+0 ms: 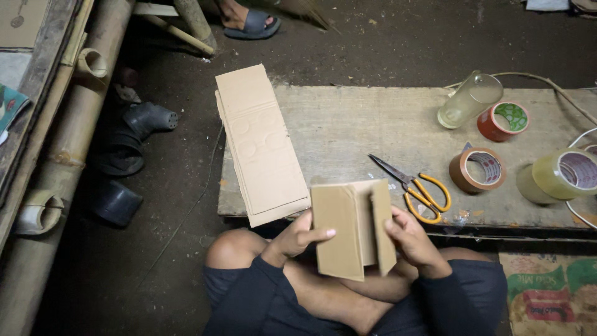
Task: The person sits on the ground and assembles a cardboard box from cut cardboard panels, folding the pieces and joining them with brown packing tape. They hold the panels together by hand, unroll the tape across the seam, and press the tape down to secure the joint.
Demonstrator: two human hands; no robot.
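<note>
Folding is partly done: left hand and right hand grip the half-folded brown cardboard sheet at lower centre, while flat cardboard blanks remain stacked on the wooden board.

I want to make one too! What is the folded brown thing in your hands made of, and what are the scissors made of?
The folded piece, held by the left hand and right hand, looks like plain brown cardboard: matte, stiff, creased into flaps, like the flat stack beside it. The scissors seem to have dull grey metal blades and smooth yellow handles, probably plastic.
</note>
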